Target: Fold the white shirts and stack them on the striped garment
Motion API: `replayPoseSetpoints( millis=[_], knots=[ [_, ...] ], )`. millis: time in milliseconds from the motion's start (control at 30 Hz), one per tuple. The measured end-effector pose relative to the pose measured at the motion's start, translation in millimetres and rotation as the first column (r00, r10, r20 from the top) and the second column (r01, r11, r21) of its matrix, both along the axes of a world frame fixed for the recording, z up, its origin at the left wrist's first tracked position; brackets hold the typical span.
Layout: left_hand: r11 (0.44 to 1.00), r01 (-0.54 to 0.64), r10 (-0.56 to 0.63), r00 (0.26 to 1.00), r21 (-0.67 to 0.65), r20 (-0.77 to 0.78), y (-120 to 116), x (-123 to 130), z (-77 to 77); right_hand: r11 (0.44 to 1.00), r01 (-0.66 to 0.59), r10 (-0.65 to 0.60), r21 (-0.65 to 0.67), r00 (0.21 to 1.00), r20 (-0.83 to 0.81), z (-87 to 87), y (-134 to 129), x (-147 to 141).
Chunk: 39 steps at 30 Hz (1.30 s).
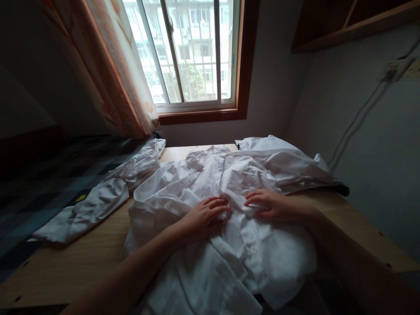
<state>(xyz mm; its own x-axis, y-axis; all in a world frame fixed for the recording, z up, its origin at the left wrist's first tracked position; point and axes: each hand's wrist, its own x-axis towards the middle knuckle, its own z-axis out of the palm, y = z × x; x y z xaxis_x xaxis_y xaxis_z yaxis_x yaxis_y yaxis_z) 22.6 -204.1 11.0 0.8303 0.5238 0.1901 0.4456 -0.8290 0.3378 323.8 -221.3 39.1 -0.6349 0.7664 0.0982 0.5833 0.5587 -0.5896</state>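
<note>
Lying wrinkled on the pale wooden tabletop (65,271), the white, long-sleeved fabric shirt (208,175) stretched its sleeves to both sides. The bare left hand (207,214) rested on its middle, fingers slightly bent; the bare right hand (274,205) touched it nearby, fingertips pointing inward. Whether either hand pinched cloth, I could not tell.

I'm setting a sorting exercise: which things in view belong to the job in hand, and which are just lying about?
Belong: white shirt; left hand, right hand on it; wooden table beneath.
Just about: checked cloth; yellow thing; curtain; wall shelf.
</note>
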Motion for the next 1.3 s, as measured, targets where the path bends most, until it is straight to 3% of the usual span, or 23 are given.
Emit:
replayPoseSetpoints(
  millis=[200,400,600,733,833,1000,1133,1200,1300],
  knots=[
    [0.996,-0.087,0.087,0.996,0.001,-0.037,3,-7,-1.9,0.978,0.116,-0.132,0.175,0.988,0.085,-13.6,11,-5],
    [0.968,-0.209,0.225,0.968,-0.139,0.11,13,-5,6.8,0.951,0.281,-0.266,0.133,0.957,-0.12,-7.1,12,10],
    [0.874,-0.464,0.468,0.884,-0.144,-0.012,41,20,10.4,0.957,0.27,-0.251,0.11,0.955,-0.156,1.2,10,6],
    [0.782,-0.619,0.623,0.781,-0.072,0.044,51,41,2.7,0.965,0.242,-0.22,0.103,0.958,-0.186,-5.6,13,4],
    [0.751,-0.656,0.661,0.743,-0.082,0.106,52,48,-3.2,0.97,0.224,-0.202,0.094,0.959,-0.2,-12.7,13,2],
    [0.778,-0.605,0.629,0.749,-0.172,0.21,55,44,-2.4,0.975,0.199,-0.175,0.099,0.962,-0.208,-14.0,9,-3],
    [0.765,-0.459,0.636,0.649,-0.452,0.417,55,37,6.8,0.952,0.248,-0.218,0.182,0.961,-0.17,-5.8,7,-2],
    [0.702,-0.287,0.679,0.544,-0.652,0.492,53,34,13.7,0.931,0.283,-0.253,0.232,0.956,-0.151,-3.0,7,-1],
    [0.52,-0.089,0.789,0.431,-0.849,0.438,53,25,25.2,0.934,0.271,-0.246,0.234,0.961,-0.13,-1.8,6,-1]
  ],
)
